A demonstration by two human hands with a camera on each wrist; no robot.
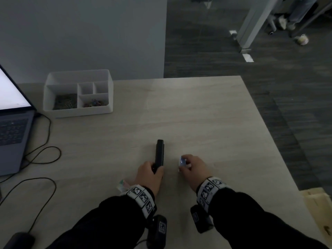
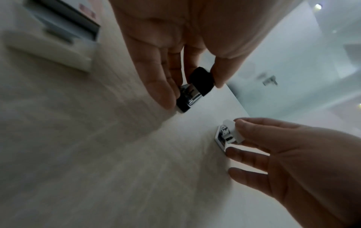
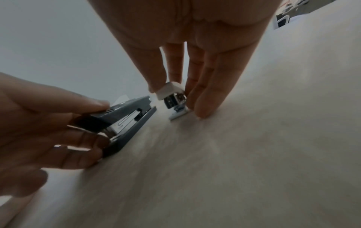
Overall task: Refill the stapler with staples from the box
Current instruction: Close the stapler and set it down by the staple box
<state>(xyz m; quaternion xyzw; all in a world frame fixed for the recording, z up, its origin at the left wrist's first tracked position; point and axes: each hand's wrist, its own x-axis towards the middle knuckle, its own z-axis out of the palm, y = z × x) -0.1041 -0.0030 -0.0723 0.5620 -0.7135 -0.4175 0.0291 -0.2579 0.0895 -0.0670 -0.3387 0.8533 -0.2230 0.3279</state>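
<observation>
A: Head view, and the left hand (image 1: 149,172) grips the near end of the black stapler (image 1: 159,153), thumb on one side and fingers on the other. The stapler lies flat on the desk (image 1: 206,114), its far end pointing away from the hand.

B: The right hand (image 1: 191,168) sits just beside it, pinching a small white box (image 1: 182,161) between thumb and fingertips. Box and stapler are close but apart.

A: Well beyond the left hand stands a white organizer (image 1: 79,93) with clips in its front bins. Left of that hand, a laptop (image 1: 12,114) and a loop of cable (image 1: 43,155).

B: Left wrist view now. Thumb (image 2: 220,74) on top of the stapler (image 2: 195,88), fingers (image 2: 156,83) down its side, metal showing at the end. The hand (image 2: 175,38) is curled round it.

A: And the right hand (image 2: 293,154) comes in from the side, index tip and thumb on the white box (image 2: 227,134), something shiny inside it. The other fingers are spread loosely.

B: Right wrist view. The hand (image 3: 185,38) reaches down, thumb and fingertips pinching the box (image 3: 173,95), which stands on the desk (image 3: 254,154) with its flap up.

A: To its side, the left hand (image 3: 39,123) clamps the stapler (image 3: 126,120) at its hinge end, base flat on the desk, top down.
</observation>
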